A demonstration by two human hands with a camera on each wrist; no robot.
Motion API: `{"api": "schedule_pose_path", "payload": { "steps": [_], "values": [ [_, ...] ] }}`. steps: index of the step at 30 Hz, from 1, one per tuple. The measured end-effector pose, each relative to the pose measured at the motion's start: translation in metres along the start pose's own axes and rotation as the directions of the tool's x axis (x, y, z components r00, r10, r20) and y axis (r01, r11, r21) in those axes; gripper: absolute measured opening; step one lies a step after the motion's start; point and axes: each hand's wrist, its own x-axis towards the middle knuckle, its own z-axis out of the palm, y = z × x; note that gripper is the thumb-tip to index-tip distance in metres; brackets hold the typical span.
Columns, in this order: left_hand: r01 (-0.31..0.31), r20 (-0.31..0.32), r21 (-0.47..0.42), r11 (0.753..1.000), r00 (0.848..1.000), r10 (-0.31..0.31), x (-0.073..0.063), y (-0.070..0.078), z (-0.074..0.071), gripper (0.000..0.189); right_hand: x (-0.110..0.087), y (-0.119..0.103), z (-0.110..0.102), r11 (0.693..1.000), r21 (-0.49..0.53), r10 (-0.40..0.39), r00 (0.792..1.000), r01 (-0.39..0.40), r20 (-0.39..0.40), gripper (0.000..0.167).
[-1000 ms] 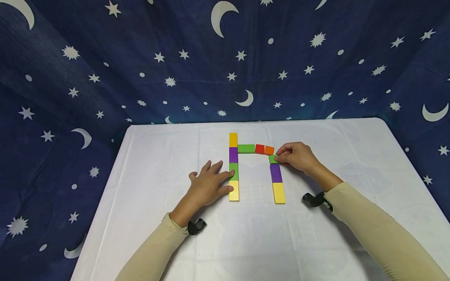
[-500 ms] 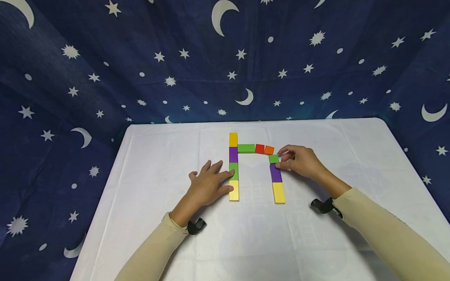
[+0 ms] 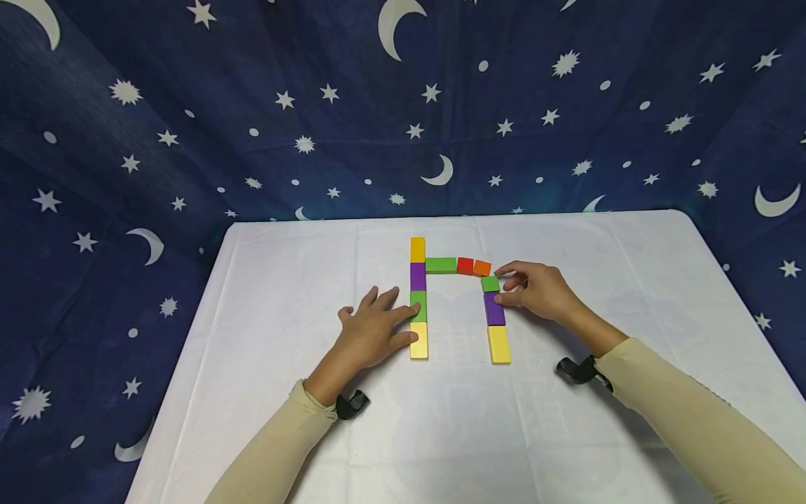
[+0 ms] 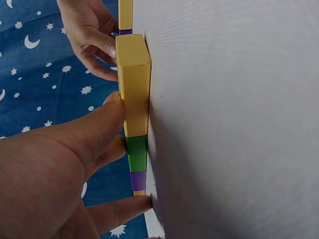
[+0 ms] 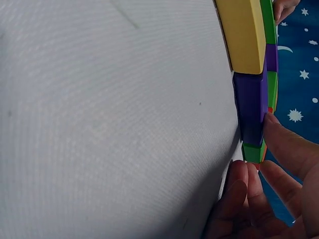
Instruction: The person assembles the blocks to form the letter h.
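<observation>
My left hand (image 3: 371, 332) lies with spread fingers on the left column of wooden blocks. Its index fingertip rests on a green block (image 3: 418, 315), its thumb on the pale yellow block (image 4: 134, 99) at the near end. Beyond these are a purple block (image 3: 418, 276) and a darker yellow one (image 3: 418, 249). At the right column, the thumb of my right hand (image 3: 538, 288) touches the purple block (image 5: 250, 107). The index fingertip is right by the far end of a small green block (image 3: 490, 283). Another yellow block (image 3: 499, 346) forms that column's near end.
A long green block (image 3: 441, 266), a red block (image 3: 464, 266) and a slightly turned orange block (image 3: 481, 268) run between the columns near their far ends. White cloth covers the table (image 3: 283, 266). A dark blue star-and-moon curtain (image 3: 352, 126) hangs behind.
My right hand has let go of the small green block and slid slightly toward me, its thumb now at the purple block. The left hand stays in place.
</observation>
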Motion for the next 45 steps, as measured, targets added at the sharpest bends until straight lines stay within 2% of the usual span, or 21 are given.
{"api": "schedule_pose_path", "payload": {
  "steps": [32, 34, 37, 41, 45],
  "values": [
    [-0.001, -0.003, 0.001, 1.000, 1.000, 0.001, 0.000, 0.001, 0.000, 0.054, -0.001, -0.001, -0.001, 0.999, -0.004, 0.033, 0.999, -0.033, 0.012, 0.050],
    [0.000, -0.003, 0.001, 1.000, 1.000, 0.000, 0.000, 0.001, 0.000, 0.054, -0.003, 0.000, -0.002, 1.000, -0.002, 0.009, 1.000, -0.009, 0.011, 0.050],
    [0.001, -0.001, -0.003, 1.000, 1.000, -0.001, 0.000, 0.001, 0.000, 0.054, -0.008, 0.003, -0.002, 0.997, -0.002, -0.075, 0.997, 0.075, 0.027, 0.052],
    [0.003, 0.000, -0.002, 1.000, 1.000, -0.003, 0.000, 0.000, 0.001, 0.054, -0.016, 0.006, 0.000, 0.982, -0.009, -0.189, 0.979, 0.190, 0.082, 0.057],
    [0.005, -0.003, 0.002, 1.000, 1.000, -0.005, -0.001, -0.001, 0.001, 0.053, -0.020, 0.006, 0.004, 0.971, -0.019, -0.235, 0.965, 0.238, 0.113, 0.064]
  ]
}}
